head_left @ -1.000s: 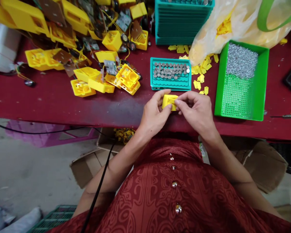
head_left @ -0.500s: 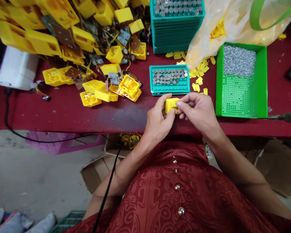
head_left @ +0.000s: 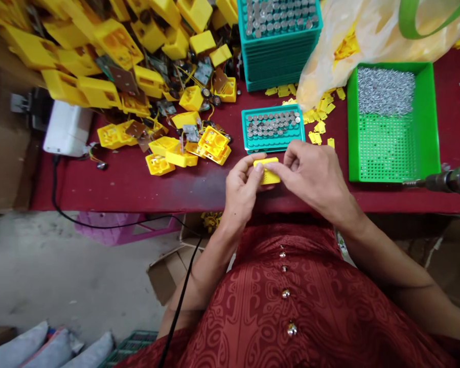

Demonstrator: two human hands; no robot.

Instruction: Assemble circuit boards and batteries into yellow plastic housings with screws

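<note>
A small yellow plastic case (head_left: 270, 177) is between my hands, just above the table's front edge. My left hand (head_left: 242, 188) is closed around its left side, with the thumb on its upper face. My right hand (head_left: 317, 179) has its thumb laid on the same face from the right, the other fingers curled; part of what they touch is hidden. Small holes show in the face of the case. Right behind my hands lies a teal tray (head_left: 273, 143) with rows of silver button cells (head_left: 273, 124).
A green basket (head_left: 436, 122) of screws (head_left: 387, 91) stands right, beside an electric screwdriver (head_left: 450, 180). Stacked teal trays (head_left: 279, 61), loose yellow covers (head_left: 322, 113) and a plastic bag (head_left: 325, 61) lie behind. Yellow casings with wired parts (head_left: 214, 143) pile up left, near a white box (head_left: 69, 128).
The case has been turned, so a face with small holes now shows. My right thumb has moved further over it. The whole view has shifted, with the table's left end now visible.
</note>
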